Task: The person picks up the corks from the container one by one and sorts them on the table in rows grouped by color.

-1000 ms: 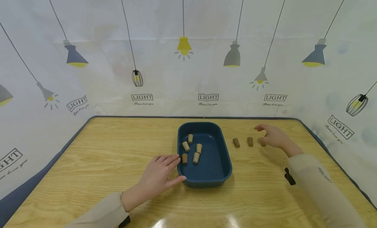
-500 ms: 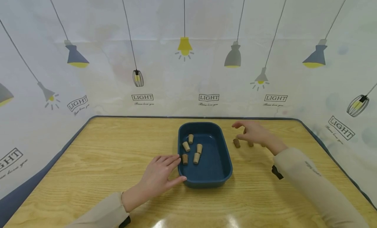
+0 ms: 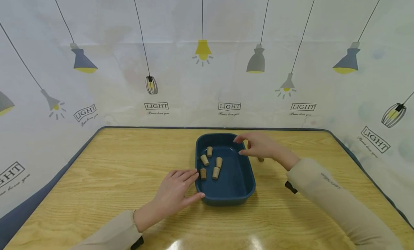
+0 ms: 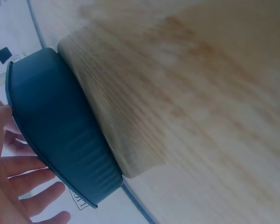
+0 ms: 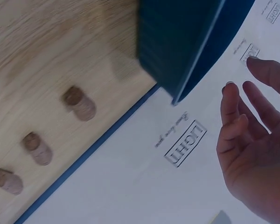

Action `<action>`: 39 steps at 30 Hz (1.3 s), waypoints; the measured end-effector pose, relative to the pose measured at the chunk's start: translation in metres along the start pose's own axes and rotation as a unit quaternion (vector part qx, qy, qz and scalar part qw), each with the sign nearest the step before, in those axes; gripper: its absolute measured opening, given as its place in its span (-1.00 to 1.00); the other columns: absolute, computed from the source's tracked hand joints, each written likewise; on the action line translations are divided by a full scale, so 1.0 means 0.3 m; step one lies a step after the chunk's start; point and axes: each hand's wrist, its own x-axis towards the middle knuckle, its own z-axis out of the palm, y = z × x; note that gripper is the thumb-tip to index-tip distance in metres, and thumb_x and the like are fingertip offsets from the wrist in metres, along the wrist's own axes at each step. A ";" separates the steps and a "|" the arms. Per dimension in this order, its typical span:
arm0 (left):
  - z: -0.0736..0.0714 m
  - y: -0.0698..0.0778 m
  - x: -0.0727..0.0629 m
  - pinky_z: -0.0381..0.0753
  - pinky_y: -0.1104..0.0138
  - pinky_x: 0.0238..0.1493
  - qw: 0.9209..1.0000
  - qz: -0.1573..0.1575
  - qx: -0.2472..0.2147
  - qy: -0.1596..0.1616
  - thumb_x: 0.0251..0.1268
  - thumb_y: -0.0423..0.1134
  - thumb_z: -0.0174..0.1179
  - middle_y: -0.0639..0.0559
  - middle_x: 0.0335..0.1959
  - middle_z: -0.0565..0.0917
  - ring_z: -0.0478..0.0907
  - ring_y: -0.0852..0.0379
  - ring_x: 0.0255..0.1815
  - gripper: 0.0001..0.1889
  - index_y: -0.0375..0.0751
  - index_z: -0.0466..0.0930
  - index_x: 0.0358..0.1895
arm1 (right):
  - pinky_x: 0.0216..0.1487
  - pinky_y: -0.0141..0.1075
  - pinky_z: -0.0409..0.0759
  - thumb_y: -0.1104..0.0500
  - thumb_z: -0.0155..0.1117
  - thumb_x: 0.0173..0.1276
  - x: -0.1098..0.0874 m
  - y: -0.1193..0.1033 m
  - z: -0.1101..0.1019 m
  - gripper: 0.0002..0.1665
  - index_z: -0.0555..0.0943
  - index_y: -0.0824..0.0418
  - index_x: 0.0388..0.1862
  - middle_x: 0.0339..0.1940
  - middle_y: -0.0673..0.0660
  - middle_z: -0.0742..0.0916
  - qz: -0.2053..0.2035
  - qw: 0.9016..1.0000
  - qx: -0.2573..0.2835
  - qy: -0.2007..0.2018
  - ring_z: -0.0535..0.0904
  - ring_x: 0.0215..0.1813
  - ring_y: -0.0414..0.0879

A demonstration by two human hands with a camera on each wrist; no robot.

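Observation:
My left hand [image 3: 173,191] touches the left rim of a dark blue tray [image 3: 235,181], fingers and thumb extended; the left wrist view shows the fingers [image 4: 25,183] along the tray's side. Several tapered cork stoppers [image 3: 216,173] lie inside, toward the tray's left half. Over the right rim, near the far corner, hovers my right hand [image 3: 263,146]. Its thumb and fingers are spread apart with nothing seen between them, as the right wrist view confirms. Beneath that hand one cork stopper [image 3: 260,159] peeks out; in the right wrist view three cork stoppers [image 5: 37,148] lie in a row on the table.
The wooden table [image 3: 123,163] extends on both sides of the tray. A dark blue edging [image 3: 155,127] runs along its back, where a white backdrop [image 3: 181,81] printed with lamps rises. More backdrop stands at the left and right sides.
My right hand has moved left from beyond the row of cork stoppers, passing over them, to the tray's right rim. The left hand, the tray and the stoppers in it have stayed put.

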 end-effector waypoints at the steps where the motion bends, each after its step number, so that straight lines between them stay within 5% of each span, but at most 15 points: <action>1: 0.000 0.000 0.000 0.36 0.16 -0.04 1.000 -0.001 0.001 -0.001 0.10 0.30 -0.05 -0.03 0.03 0.51 0.42 0.04 0.01 -0.33 -0.22 0.55 0.00 | -0.36 -0.28 0.45 0.12 0.24 0.17 0.007 -0.010 0.002 -0.53 0.46 0.21 0.07 -0.06 0.16 0.57 -0.005 1.000 -0.005 -0.002 0.47 -0.42 -0.18; 14: 0.002 -0.004 0.002 0.37 0.17 -0.04 1.000 0.000 -0.001 -0.001 0.10 0.29 -0.03 -0.02 0.03 0.51 0.42 0.06 0.01 -0.34 -0.21 0.55 0.00 | -0.22 -0.27 0.47 0.11 0.20 0.21 0.104 -0.138 -0.002 -0.55 0.43 0.19 0.08 -0.06 0.12 0.56 -0.024 0.998 0.055 -0.036 0.50 -0.20 -0.08; 22: 0.005 -0.005 0.000 0.37 0.17 -0.03 1.000 0.003 0.002 -0.003 0.10 0.30 -0.06 -0.02 0.03 0.50 0.41 0.06 0.02 -0.33 -0.21 0.55 0.01 | -0.17 -0.26 0.46 0.12 0.22 0.18 0.153 -0.184 0.034 -0.55 0.45 0.21 0.06 -0.10 0.12 0.57 -0.001 0.990 0.115 -0.076 0.49 -0.12 -0.04; 39: 0.006 -0.005 0.001 0.37 0.14 -0.04 1.000 0.005 0.007 0.002 0.10 0.31 -0.06 -0.02 0.03 0.51 0.41 0.05 0.02 -0.33 -0.21 0.55 0.00 | -0.23 -0.11 0.51 0.25 0.23 0.16 0.228 -0.179 0.133 -0.51 0.41 0.34 0.09 -0.08 0.26 0.57 0.051 0.955 0.227 -0.185 0.55 -0.23 0.01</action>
